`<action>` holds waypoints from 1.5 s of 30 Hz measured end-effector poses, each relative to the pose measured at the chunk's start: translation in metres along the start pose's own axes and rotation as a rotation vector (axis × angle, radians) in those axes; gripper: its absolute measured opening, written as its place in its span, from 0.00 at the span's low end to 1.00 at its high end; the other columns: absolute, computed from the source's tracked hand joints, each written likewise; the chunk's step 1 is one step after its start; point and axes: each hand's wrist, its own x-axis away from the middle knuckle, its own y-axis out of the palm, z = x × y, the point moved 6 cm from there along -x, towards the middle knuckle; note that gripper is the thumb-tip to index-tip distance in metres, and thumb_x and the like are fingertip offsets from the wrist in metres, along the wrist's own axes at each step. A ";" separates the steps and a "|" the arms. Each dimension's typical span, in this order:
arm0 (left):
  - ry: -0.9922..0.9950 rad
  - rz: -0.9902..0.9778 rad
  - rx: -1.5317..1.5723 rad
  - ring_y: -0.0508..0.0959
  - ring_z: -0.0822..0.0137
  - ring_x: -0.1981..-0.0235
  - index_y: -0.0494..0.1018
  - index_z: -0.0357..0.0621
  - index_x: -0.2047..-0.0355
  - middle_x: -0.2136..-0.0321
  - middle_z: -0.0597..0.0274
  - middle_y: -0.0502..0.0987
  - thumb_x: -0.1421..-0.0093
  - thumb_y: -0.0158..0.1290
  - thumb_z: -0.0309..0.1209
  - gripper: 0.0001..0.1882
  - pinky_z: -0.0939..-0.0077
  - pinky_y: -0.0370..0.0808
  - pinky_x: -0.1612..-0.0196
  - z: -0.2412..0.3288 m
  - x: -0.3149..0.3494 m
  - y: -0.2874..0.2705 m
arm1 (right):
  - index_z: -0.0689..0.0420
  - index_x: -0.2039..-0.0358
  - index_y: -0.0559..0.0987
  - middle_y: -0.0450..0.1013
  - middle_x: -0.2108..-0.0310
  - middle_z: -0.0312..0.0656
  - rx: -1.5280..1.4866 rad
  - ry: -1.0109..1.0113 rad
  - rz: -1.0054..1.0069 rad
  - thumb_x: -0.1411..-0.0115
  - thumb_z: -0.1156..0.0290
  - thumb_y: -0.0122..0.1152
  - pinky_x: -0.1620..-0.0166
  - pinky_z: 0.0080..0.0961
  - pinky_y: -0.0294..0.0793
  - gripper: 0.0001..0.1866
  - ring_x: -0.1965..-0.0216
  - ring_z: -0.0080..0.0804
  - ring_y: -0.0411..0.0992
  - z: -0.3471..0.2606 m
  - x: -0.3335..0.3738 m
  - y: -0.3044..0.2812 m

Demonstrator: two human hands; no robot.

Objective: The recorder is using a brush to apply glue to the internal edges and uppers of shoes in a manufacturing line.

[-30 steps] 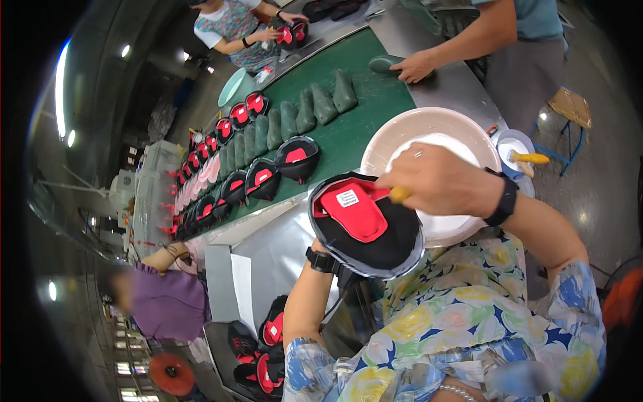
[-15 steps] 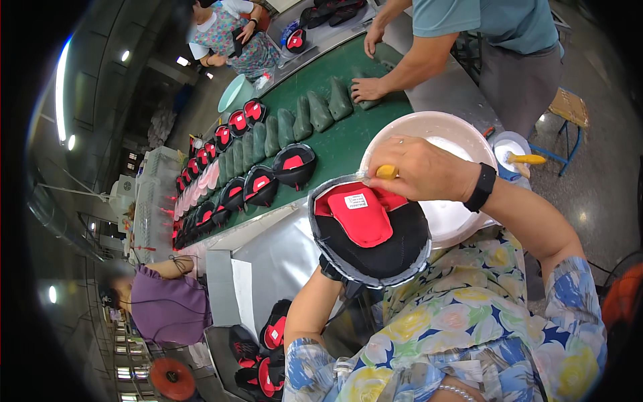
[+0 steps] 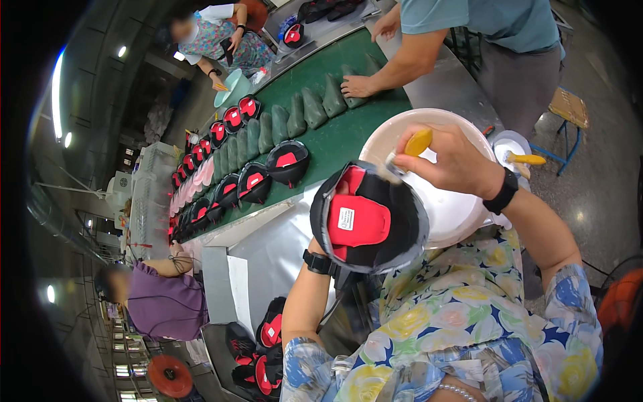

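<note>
My left hand (image 3: 316, 248), mostly hidden, holds a black shoe upper (image 3: 402, 231) from behind and below. Its open underside faces up, showing a red insole lining with a white label and a grey, whitish rim. In my right hand (image 3: 459, 157), a brush (image 3: 419, 142) with a yellow handle is pinched between thumb and fingers. The brush's pale bristles are at the upper's far right edge; blur hides whether they touch it. Just beyond is a pale pink basin (image 3: 429, 115) of white liquid.
A green conveyor belt (image 3: 341, 137) carries shoe uppers and grey-green shoe lasts (image 3: 312, 110). A co-worker's hand (image 3: 358, 87) rests by the lasts. A white tub (image 3: 510, 146) with a yellow-handled brush stands right of the basin. More uppers (image 3: 271, 331) lie in a tray at lower left.
My right hand has lifted and drawn the brush right, from the upper's far rim. The upper has turned and tilted. The belt's rows have shifted slightly left. A far co-worker now reaches toward a green bowl.
</note>
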 end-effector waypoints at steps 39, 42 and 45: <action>0.548 0.577 -0.318 0.79 0.55 0.50 0.65 0.45 0.43 0.48 0.56 0.75 0.30 0.43 0.21 0.17 0.58 0.83 0.49 0.093 -0.092 -0.189 | 0.63 0.65 0.77 0.76 0.65 0.40 -0.394 0.695 0.188 0.41 0.79 0.64 0.56 0.21 0.72 0.05 0.62 0.25 0.75 0.082 0.123 -0.026; 0.329 0.916 -0.394 0.78 0.51 0.47 0.64 0.42 0.42 0.48 0.50 0.75 0.36 0.45 0.18 0.21 0.58 0.80 0.47 0.089 -0.105 -0.226 | 0.62 0.64 0.76 0.76 0.65 0.40 -0.395 0.739 0.163 0.40 0.79 0.62 0.55 0.21 0.72 0.05 0.61 0.25 0.75 0.089 0.120 -0.020; 0.403 1.057 -1.551 0.77 0.43 0.49 0.67 0.38 0.44 0.51 0.39 0.76 0.42 0.50 0.21 0.23 0.56 0.73 0.44 0.113 -0.080 -0.244 | 0.62 0.63 0.75 0.74 0.62 0.40 -0.332 0.698 0.085 0.39 0.80 0.60 0.53 0.21 0.71 0.05 0.59 0.25 0.73 0.094 0.115 -0.012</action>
